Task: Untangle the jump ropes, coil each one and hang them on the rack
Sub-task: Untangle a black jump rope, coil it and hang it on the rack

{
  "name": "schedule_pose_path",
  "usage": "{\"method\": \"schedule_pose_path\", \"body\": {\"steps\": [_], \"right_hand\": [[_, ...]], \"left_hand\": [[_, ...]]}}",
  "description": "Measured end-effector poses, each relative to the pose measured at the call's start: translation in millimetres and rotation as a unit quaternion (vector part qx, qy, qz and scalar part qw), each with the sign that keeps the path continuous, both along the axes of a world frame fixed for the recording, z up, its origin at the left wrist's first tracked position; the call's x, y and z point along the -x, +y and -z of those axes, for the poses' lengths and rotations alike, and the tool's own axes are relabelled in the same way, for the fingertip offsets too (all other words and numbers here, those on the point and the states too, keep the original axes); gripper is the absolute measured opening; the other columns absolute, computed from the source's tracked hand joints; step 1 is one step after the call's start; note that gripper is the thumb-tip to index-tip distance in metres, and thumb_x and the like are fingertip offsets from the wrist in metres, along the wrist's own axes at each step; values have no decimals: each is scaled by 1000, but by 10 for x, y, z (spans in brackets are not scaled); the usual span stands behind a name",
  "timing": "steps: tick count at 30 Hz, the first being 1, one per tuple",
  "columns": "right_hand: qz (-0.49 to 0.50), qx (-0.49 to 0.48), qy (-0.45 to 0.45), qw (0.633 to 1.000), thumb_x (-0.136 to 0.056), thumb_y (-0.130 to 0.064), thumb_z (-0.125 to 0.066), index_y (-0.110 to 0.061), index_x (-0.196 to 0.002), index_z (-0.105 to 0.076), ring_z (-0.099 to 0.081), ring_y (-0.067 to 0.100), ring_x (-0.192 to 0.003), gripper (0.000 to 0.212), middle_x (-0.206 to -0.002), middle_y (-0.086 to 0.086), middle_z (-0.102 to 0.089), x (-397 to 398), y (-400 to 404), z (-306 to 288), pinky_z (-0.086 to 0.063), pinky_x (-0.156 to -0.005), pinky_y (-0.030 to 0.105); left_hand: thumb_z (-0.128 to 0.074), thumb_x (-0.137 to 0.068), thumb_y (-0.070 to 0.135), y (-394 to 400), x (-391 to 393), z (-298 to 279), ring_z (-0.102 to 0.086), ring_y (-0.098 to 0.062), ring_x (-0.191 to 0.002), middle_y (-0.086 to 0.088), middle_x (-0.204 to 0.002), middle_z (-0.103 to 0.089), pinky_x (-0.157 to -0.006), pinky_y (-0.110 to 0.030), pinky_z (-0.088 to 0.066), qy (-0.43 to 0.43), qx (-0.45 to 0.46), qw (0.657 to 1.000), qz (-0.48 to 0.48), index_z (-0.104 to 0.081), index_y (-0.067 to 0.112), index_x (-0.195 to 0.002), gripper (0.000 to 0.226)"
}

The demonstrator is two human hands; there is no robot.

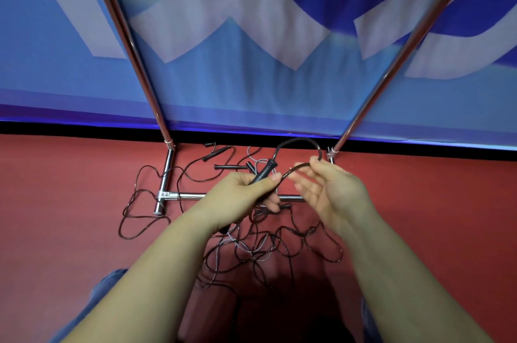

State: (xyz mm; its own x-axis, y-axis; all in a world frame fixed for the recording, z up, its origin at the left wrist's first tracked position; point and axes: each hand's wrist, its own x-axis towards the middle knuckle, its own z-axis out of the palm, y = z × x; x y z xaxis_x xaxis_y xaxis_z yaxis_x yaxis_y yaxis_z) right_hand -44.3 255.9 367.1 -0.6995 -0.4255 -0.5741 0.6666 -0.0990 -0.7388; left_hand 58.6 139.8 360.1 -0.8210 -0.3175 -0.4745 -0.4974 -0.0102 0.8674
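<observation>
Black ribbed rope handle (263, 172) gripped in the left hand (246, 191), right hand (333, 188) pinching its thin black cord (298, 142): coiling begins (tangle waits); next, another loop.

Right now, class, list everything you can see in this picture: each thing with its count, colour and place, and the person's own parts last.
Held handle: one, black, in the left hand's grip.
Rope loop: one, black, arching from the held handle to the right hand.
Rope tangle: count unclear, black and grey, on the floor under the hands.
Loose handles: at least three, black, near the wall.
Rack: one, chrome, two poles rising from a floor base.
Floor: red.
Banner: blue and white, behind the rack.
Left hand: grips the handle.
Right hand: pinches the rope.
</observation>
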Motion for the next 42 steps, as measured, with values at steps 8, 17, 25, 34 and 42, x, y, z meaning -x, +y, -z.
{"method": "schedule_pose_path", "body": {"steps": [8, 17, 25, 34, 42], "right_hand": [[35, -12, 61, 997, -95, -18, -52, -11, -93, -61, -65, 7, -51, 11, -61, -3, -69, 214, 137, -64, -51, -47, 17], [-417, -239, 302, 823, -86, -10, -64, -19, -118, -62, -61, 13, -94, 33, -108, -1, -64, -230, 60, 266, -47, -82, 18], [-308, -194, 283, 888, -87, -11, -65, -22, -76, -61, -63, 13, -71, 16, -74, 0, -64, -189, -12, 239, -53, -73, 27], [-77, -58, 76, 992, -92, -14, -57, -6, -97, -59, -71, 13, -65, 9, -86, 10, -69, -40, 11, 62, -56, -56, 21], [-64, -10, 63, 996, -94, -15, -53, -12, -107, -58, -71, 15, -78, 14, -93, 8, -69, 47, 35, 8, -56, -66, 25]], "left_hand": [[-58, -92, 27, -49, 14, 174, -28, -7, -35, -1, -53, -55, -36, -17, -22, 13, -35, 999, -8, -63, 13, -76, 22], [-50, -96, 24, -67, 86, 136, -24, -3, -30, 3, -49, -43, -32, -12, -20, 64, -225, 954, -188, -54, 10, -79, 23], [-49, -97, 31, -143, 88, 153, -54, -9, -44, -2, -65, -68, -42, -18, -42, 90, -206, 947, -230, -62, 14, -88, 23], [-61, -91, 28, -64, 14, 288, -59, -12, -87, -6, -96, -71, -81, -18, -42, 7, 85, 996, -27, -68, 15, -100, 17], [-55, -94, 11, -42, 80, 262, -65, -12, -49, 0, -54, -64, -52, -23, -56, 31, -112, 982, -149, -59, 7, -95, 6]]}}
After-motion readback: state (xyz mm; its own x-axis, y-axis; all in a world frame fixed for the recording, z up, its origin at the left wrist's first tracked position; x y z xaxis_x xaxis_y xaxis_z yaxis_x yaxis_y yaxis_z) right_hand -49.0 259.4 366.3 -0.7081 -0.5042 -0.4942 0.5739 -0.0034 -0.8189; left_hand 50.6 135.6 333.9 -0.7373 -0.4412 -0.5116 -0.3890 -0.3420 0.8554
